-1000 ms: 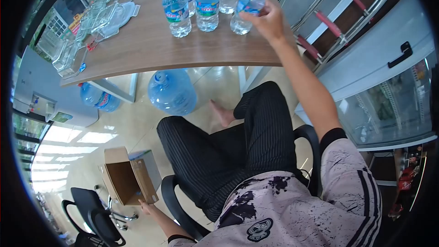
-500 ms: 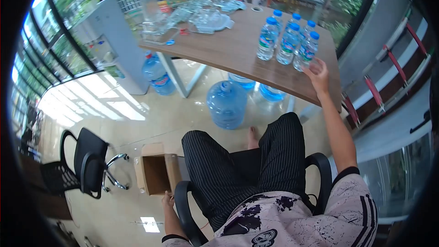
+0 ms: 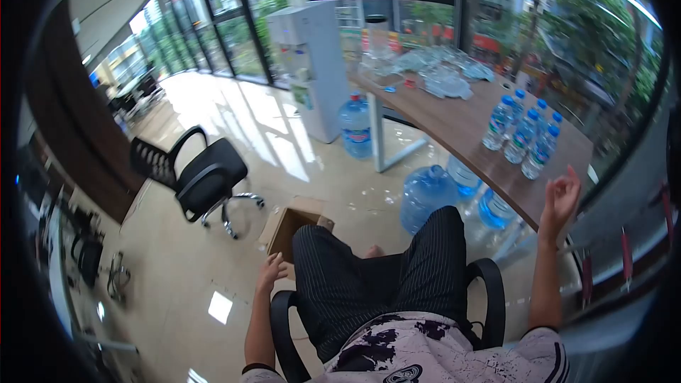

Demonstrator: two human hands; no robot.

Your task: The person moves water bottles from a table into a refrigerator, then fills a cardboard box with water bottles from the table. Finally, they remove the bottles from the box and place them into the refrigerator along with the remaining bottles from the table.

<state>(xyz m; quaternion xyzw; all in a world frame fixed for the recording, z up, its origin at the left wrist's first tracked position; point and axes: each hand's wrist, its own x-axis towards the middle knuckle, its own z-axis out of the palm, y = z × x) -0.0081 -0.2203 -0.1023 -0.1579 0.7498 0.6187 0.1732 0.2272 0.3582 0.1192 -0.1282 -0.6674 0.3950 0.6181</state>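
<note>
My right hand (image 3: 560, 204) is raised near the table's right edge, its fingers apart and nothing in them. Just beyond it, several small water bottles (image 3: 523, 136) with blue caps stand upright in a cluster on the brown table (image 3: 454, 120); the hand appears clear of them. Down at the lower left, my left hand (image 3: 272, 269) is empty with fingers loosely spread. It is beside an open cardboard box (image 3: 284, 230) on the floor. My knee covers part of that box, and its inside looks dark.
Clear plastic packaging (image 3: 443, 78) lies on the table's far part. Large blue water jugs (image 3: 428, 198) stand beneath, and another jug (image 3: 355, 128) is near the white water dispenser (image 3: 308, 64). A black office chair (image 3: 206, 174) sits left of the box. Red-handled bars (image 3: 626, 255) are at right.
The view has swung left. My right hand has drawn away from the nearest bottle, which still stands on the table. My left hand has come off the box's edge.
</note>
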